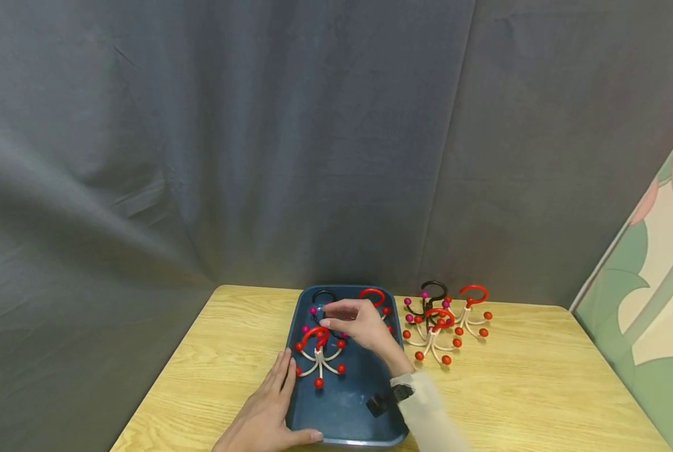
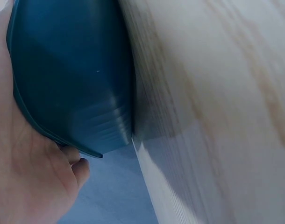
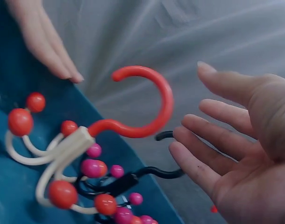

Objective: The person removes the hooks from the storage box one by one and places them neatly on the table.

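My left hand [image 1: 269,402] rests against the left side of a dark blue tray [image 1: 348,414], fingers straight along its edge and thumb over the near rim. Over the far half of the tray is my right hand [image 1: 365,326], fingers extended and holding nothing. In the right wrist view its fingertips overlap the hook of a black multi-arm hanger [image 3: 124,184] with pink balls. Closer to that camera is a white multi-arm hanger [image 1: 319,358] with a red hook and red balls. A second red-hooked hanger [image 1: 373,292] lies behind my right hand, partly hidden.
Right of the tray, two white hangers with red hooks, a near one [image 1: 431,339] and a far one [image 1: 469,307], lie close to a black hanger [image 1: 429,306] on the wooden table [image 1: 517,376]. A grey curtain [image 1: 336,157] hangs behind the table.
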The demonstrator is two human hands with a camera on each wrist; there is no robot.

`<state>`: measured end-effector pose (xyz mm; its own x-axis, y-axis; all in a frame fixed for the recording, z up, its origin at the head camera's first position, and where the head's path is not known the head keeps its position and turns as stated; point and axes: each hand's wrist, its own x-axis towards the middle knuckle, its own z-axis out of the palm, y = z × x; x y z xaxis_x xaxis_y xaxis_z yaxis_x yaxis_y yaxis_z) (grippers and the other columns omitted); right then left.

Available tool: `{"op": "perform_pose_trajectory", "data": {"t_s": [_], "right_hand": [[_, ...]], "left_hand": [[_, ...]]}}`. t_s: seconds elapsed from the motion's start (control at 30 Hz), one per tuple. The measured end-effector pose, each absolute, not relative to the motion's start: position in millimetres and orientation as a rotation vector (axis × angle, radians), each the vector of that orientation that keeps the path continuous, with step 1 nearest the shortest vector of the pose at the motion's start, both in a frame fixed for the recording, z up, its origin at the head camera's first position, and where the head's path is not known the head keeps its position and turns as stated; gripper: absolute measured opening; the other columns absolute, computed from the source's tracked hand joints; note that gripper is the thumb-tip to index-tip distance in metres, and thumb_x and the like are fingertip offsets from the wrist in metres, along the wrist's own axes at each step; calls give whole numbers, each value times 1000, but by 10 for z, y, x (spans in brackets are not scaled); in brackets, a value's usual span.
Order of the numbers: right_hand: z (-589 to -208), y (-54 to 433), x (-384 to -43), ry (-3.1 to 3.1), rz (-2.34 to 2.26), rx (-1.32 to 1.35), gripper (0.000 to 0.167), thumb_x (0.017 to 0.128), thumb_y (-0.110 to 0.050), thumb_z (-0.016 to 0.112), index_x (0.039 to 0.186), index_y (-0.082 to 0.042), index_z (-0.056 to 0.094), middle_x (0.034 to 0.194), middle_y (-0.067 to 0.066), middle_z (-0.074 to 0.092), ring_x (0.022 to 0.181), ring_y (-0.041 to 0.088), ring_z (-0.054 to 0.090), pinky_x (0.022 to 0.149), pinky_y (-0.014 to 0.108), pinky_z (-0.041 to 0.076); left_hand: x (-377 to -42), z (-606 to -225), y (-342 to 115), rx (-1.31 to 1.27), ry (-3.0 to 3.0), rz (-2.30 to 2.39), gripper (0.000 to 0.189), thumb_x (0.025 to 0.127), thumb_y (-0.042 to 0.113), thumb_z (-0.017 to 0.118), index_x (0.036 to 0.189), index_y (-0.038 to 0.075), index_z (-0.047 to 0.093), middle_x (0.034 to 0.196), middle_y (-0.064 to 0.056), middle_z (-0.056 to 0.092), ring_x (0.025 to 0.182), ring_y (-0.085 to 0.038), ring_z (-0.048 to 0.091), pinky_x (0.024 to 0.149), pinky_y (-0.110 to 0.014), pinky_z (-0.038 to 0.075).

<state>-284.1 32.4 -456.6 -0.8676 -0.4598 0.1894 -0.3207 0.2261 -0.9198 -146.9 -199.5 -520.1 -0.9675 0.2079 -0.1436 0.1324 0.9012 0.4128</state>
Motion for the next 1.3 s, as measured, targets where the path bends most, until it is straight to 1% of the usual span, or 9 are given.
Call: {"op": "perform_pose_trajectory", "data": {"t_s": [0.13, 0.23, 0.33, 0.53, 0.7, 0.83, 1.07, 1.17, 1.3], "right_hand": [[-4639, 249, -2828, 2356, -1673, -761, 37, 90, -33, 85, 124, -20, 78, 126, 8, 78, 115, 23, 74, 98, 39, 63], [-4689, 220, -2822, 2374, -1606, -793, 39, 91, -33, 84, 127, -17, 77, 127, 9, 77, 115, 25, 74, 98, 41, 63], [-4721, 200, -2818, 2378, -1552, -780, 41, 91, -34, 84, 128, -18, 76, 127, 7, 77, 115, 24, 74, 98, 42, 63], [-4757, 139, -2810, 2323, -1549, -776, 37, 92, -30, 83, 127, -19, 77, 125, 4, 79, 113, 23, 75, 98, 43, 63], [-4785, 135, -2810, 2334, -1557, -792, 29, 95, -25, 79, 124, -20, 80, 120, 2, 80, 108, 19, 76, 95, 40, 64], [-4781, 164, -2817, 2333, -1559, -756, 26, 96, -23, 78, 121, -18, 81, 114, 3, 82, 99, 16, 74, 87, 35, 64], [-4785, 190, -2802, 2328, -1553, -804, 24, 99, -20, 74, 122, -16, 81, 112, 5, 82, 94, 22, 75, 82, 35, 64], [-4777, 204, -2790, 2321, -1538, -836, 26, 101, -18, 71, 125, -14, 79, 114, 7, 82, 96, 21, 76, 84, 36, 64], [-4761, 225, -2775, 2293, -1510, -856, 29, 104, -17, 66, 131, -12, 75, 118, 8, 81, 106, 21, 78, 91, 34, 64]], "left_hand": [[-1483, -5208, -1998, 263, 2872, 611, 138, 71, 92, 65, 169, 9, 15, 180, -11, 2, 164, -39, 15, 122, -67, 36], [-1486, -5213, -1997, 256, 2862, 611, 138, 71, 91, 66, 169, 9, 15, 180, -11, 2, 164, -40, 14, 121, -68, 36], [-1484, -5224, -2001, 255, 2864, 608, 138, 71, 92, 65, 169, 9, 15, 180, -11, 2, 164, -40, 15, 121, -67, 37], [-1474, -5234, -2038, 256, 2863, 613, 136, 73, 90, 65, 169, 7, 16, 179, -12, 2, 164, -41, 15, 120, -68, 38], [-1483, -5231, -2039, 257, 2855, 600, 135, 73, 90, 64, 169, 8, 17, 180, -12, 1, 164, -41, 14, 120, -69, 37], [-1503, -5239, -2013, 275, 2870, 600, 135, 73, 92, 63, 169, 9, 16, 180, -12, 1, 164, -40, 14, 120, -68, 37], [-1505, -5233, -2008, 295, 2890, 607, 135, 73, 91, 64, 169, 8, 17, 180, -12, 1, 164, -40, 16, 121, -67, 37], [-1501, -5227, -2006, 292, 2890, 609, 136, 73, 91, 65, 169, 8, 17, 180, -12, 2, 164, -40, 16, 122, -66, 37], [-1490, -5213, -2002, 270, 2870, 617, 137, 72, 91, 66, 169, 8, 16, 180, -12, 2, 164, -40, 16, 121, -67, 37]]}}
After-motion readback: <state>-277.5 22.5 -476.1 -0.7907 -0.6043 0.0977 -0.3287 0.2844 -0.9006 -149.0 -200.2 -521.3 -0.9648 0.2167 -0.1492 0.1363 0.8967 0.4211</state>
